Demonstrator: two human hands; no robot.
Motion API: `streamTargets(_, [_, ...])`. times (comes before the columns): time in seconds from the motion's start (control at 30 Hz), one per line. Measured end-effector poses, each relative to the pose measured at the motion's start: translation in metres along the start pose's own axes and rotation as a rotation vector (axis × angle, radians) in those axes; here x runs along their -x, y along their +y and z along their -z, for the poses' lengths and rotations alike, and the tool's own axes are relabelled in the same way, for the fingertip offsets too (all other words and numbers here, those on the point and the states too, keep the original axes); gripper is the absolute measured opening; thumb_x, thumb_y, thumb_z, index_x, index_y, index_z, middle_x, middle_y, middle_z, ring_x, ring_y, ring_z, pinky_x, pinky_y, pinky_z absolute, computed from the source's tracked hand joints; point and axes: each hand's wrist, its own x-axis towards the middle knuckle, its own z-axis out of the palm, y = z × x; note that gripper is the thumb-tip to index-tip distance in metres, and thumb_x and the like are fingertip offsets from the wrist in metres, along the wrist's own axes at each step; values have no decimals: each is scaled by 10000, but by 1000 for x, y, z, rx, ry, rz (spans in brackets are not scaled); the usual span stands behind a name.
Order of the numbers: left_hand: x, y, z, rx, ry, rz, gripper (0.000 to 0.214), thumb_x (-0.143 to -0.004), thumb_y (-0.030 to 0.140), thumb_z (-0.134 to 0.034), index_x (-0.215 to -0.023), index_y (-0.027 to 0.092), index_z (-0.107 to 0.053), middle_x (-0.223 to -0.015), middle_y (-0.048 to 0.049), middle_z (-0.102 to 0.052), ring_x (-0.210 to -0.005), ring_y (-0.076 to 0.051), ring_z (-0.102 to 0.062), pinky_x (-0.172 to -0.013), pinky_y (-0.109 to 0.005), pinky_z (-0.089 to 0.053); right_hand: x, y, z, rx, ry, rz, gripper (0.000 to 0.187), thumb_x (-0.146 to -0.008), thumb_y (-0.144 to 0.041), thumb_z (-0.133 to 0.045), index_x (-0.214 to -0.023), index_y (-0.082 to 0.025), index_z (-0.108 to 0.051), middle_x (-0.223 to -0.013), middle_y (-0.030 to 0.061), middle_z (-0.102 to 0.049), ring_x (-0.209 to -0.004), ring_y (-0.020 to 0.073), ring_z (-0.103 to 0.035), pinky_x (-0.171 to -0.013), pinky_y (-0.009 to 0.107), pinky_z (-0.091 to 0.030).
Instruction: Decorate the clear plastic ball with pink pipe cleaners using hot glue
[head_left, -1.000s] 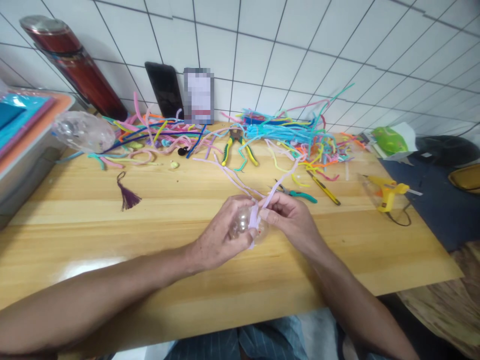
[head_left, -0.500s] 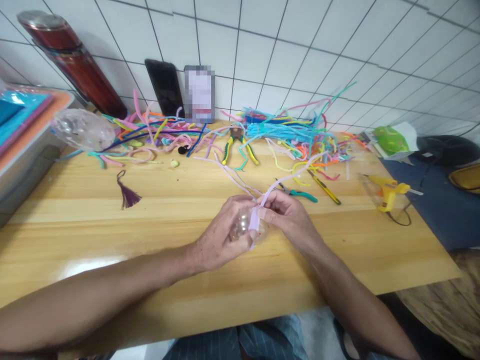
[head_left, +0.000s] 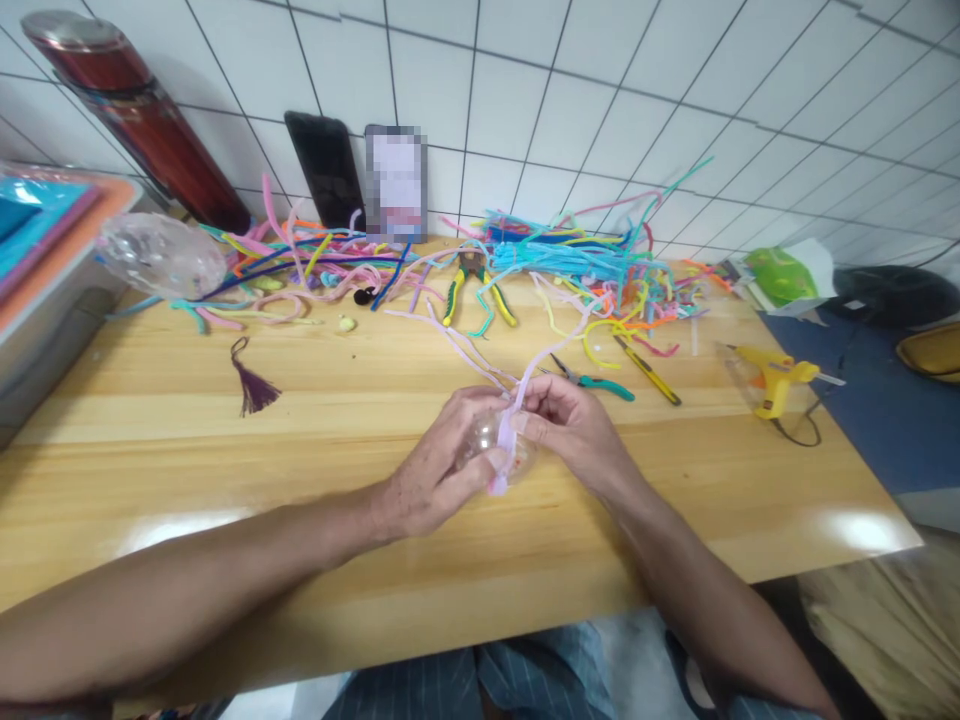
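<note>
Above the front part of the table, a clear plastic ball (head_left: 480, 436) sits between my two hands. My left hand (head_left: 442, 470) is closed around its left side, with the thumb across the front. Lilac pipe cleaners (head_left: 507, 440) run as a band over the ball, and their loose ends stick out toward the back. My right hand (head_left: 566, 425) pinches the lilac band at the ball's upper right, thumb in front. The fingertips behind the ball are partly hidden. Just beyond the right hand lie teal-handled pliers (head_left: 604, 386).
Pipe cleaners in many colours (head_left: 555, 255) lie along the wall, with yellow-green pliers (head_left: 480, 285) in front. A yellow cutter (head_left: 649, 372) and glue gun (head_left: 780, 380) are at right. A purple tassel (head_left: 253, 380), clear ball (head_left: 161, 258), red flask (head_left: 142, 120) and phones (head_left: 326, 170) are left and behind.
The long lilac end has swung left and more upright. My left thumb has shifted slightly up and left, and the band's lower end shows more. Both hands keep their hold.
</note>
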Motion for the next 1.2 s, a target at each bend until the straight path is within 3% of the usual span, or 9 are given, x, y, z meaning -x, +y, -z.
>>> streamTargets(0.2, [-1,-3,-3,-56,31,9,520,-989,256,-696,-1472,287,-505,-1481,-140,-571,-1411,-319,-556,-1195,-539,-479,2,2,-1,2,0,-12,334,-779,-455,-882,-926,-226,-688,-782,-32,-615,-705,139,-550,-663,281,-463])
streamTargets(0.6, [1,6,-3,-120,1,-47,613,-977,208,-677,-1529,299,-429,-1461,-134,-554,-1383,-317,-547,-1180,-543,-485,6,-2,0,-80,-15,-60,283,-781,-420,-887,-904,-231,-716,-800,-26,-651,-730,145,-583,-717,298,-493])
streamTargets(0.97, [4,-2,-7,-182,8,-114,700,-948,224,-693,-1580,323,-408,-1491,-150,-523,-1410,-347,-520,-1160,-578,-498,6,-4,-2,-76,15,-93,236,-755,-365,-864,-848,-231,-693,-746,-37,-635,-683,134,-560,-662,280,-477])
streamTargets(1.2, [5,-1,-8,-183,12,-124,675,-948,223,-676,-1562,307,-410,-1470,-152,-517,-1407,-340,-510,-1160,-570,-494,7,-6,-4,-34,-7,-41,253,-794,-383,-857,-862,-230,-666,-760,-35,-630,-696,134,-575,-683,285,-502])
